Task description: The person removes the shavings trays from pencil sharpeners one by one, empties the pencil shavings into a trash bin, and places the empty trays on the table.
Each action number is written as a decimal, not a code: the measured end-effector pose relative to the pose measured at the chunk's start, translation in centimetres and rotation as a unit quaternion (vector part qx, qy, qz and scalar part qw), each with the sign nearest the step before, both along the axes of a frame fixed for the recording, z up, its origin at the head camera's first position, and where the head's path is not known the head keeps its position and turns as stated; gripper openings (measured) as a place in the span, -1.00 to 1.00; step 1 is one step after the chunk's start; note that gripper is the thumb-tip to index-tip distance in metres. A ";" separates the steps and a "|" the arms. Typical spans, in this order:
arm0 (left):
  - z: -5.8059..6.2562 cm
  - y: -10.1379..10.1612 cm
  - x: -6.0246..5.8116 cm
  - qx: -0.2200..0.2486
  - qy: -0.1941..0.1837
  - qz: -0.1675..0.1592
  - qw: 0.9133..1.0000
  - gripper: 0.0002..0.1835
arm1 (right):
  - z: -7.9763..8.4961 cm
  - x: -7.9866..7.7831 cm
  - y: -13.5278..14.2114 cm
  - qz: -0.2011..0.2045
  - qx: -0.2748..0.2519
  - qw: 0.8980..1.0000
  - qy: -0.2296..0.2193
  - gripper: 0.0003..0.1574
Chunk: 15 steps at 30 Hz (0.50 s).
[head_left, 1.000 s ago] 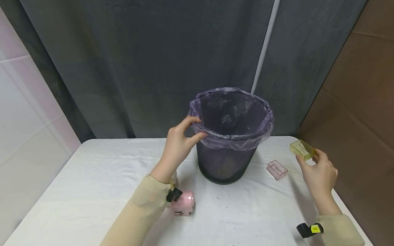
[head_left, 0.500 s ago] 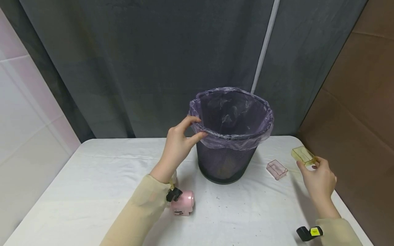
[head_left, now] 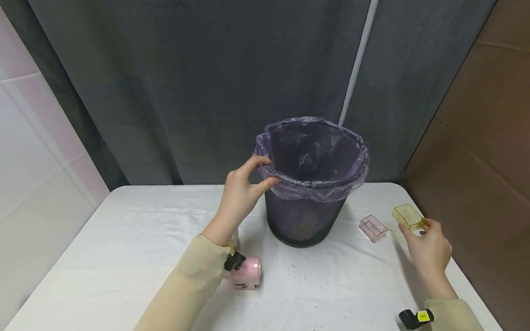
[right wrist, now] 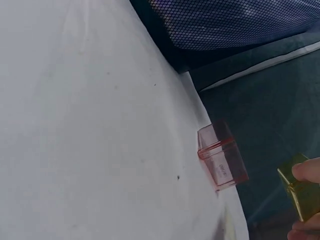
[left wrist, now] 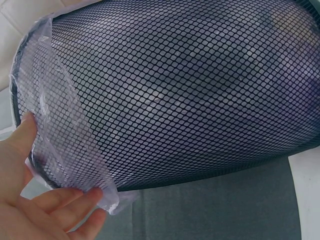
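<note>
A black mesh wastebasket (head_left: 304, 223) stands toward the back of the white table, its purple plastic liner (head_left: 331, 191) folded over the rim. My left hand (head_left: 240, 195) holds the rim at its left front, with thumb and fingers on the liner; the left wrist view shows the fingertips (left wrist: 92, 195) against the folded plastic. At the right, my right hand (head_left: 430, 248) pinches a clear yellow plastic box (head_left: 407, 216) between thumb and fingers, over the table's back right part. A clear pink plastic box (head_left: 373, 228) lies between the wastebasket and that hand.
A shiny pink cylindrical object (head_left: 247, 273) with dark markings lies beside my left wrist, partly hidden by the wrist camera (head_left: 234, 261). Grey curtain (head_left: 207, 92) hangs behind the table (head_left: 124, 257). A brown panel (head_left: 484, 151) rises along the right side.
My right hand has brought the yellow box lower, and the box has turned a little in view. The left hand and the wastebasket stay where they were.
</note>
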State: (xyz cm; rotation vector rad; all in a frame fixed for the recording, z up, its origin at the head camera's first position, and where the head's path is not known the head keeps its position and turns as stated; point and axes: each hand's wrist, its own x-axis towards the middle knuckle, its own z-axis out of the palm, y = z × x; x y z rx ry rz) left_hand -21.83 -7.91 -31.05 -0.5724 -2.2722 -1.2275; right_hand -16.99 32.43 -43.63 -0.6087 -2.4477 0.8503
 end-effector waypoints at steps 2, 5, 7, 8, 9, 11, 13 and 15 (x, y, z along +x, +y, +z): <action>0.0 0.0 0.0 0.000 0.000 -0.001 1.000 -0.56 | -0.3 0.1 0.1 -0.002 0.001 1.000 -0.006 -0.14; 0.0 0.0 0.0 0.000 0.000 -0.001 1.000 -0.56 | -0.6 0.1 0.3 -0.003 0.004 1.000 -0.012 -0.14; 0.0 0.0 0.0 -0.001 0.000 0.000 1.000 -0.56 | -0.9 0.1 0.4 -0.003 0.008 1.000 -0.013 -0.14; 0.0 0.0 0.0 -0.001 -0.001 0.001 1.000 -0.55 | -1.0 0.1 0.4 -0.003 0.011 1.000 -0.014 -0.14; 0.0 0.0 0.0 -0.001 -0.001 0.001 1.000 -0.56 | -1.1 0.1 0.4 -0.002 0.014 1.000 -0.014 -0.15; 0.0 0.0 0.0 0.000 -0.002 0.001 1.000 -0.55 | -1.4 0.1 0.5 -0.002 0.020 1.000 -0.016 -0.17; 0.0 0.0 0.1 -0.001 -0.003 0.002 1.000 -0.56 | -1.7 0.1 0.6 0.002 0.024 0.999 -0.023 -0.16; 0.0 0.0 0.0 0.000 -0.003 0.002 1.000 -0.56 | -1.9 0.1 0.7 0.007 0.023 0.999 -0.031 -0.15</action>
